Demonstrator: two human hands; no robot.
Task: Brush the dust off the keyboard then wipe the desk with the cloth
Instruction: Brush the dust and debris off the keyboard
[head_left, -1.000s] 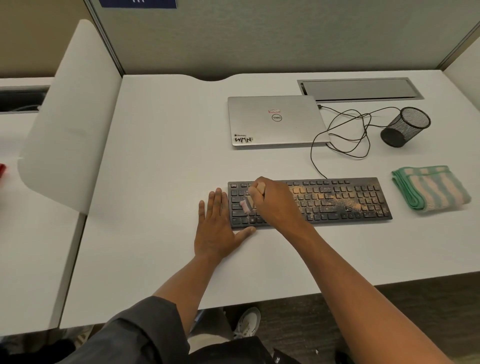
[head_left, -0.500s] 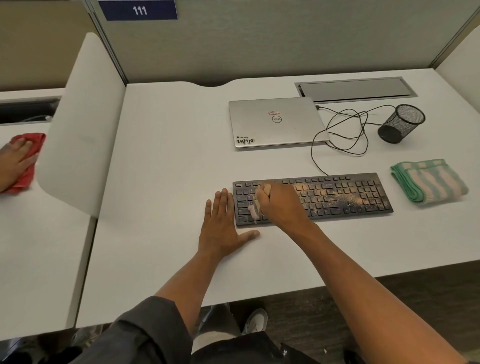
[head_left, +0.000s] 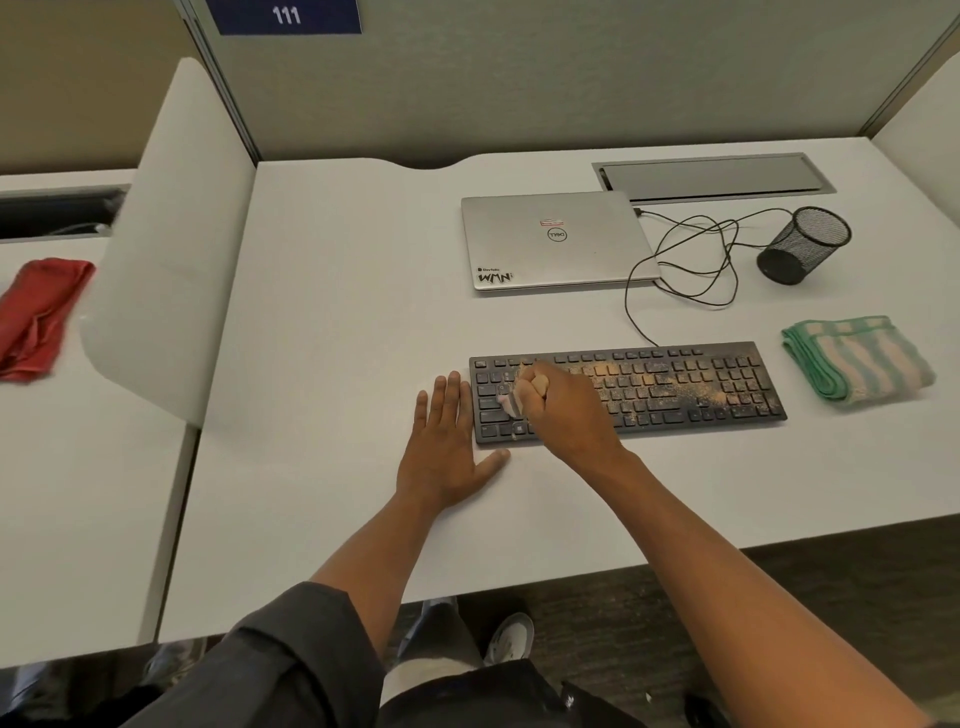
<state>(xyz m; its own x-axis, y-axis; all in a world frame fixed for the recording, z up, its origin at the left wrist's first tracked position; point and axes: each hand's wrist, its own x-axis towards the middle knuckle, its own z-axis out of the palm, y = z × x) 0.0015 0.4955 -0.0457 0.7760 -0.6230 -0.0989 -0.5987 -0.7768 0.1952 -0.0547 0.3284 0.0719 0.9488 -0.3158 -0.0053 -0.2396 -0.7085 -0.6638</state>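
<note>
Left hand: the left hand (head_left: 448, 447) lies flat on the white desk top (head_left: 332, 332), fingers straight and together, thumb spread, touching the left end of the black dusty keyboard (head_left: 670, 387).
Right hand: the right hand (head_left: 563, 402), over the keyboard's left part, has its fingers curled round a small brush with a pale handle (head_left: 511, 401); bristles are blurred.
Keyboard: tan dust across the middle and right keys.
Cloth: a folded green-and-cream striped cloth (head_left: 857, 358), just right of the keyboard, apart from both hands.
Laptop: a closed silver laptop (head_left: 556, 241) behind the keyboard; lid logo reads "DELL", corner sticker "WMN".
Cup: a black mesh pen cup (head_left: 802, 244) beyond the keyboard's right end, beside a loose black cable (head_left: 691, 270).
Sign: a blue plate (head_left: 285, 15) on the grey partition, far left of the keyboard, reads "111".
Neighbouring desk: a red cloth (head_left: 39, 317).
</note>
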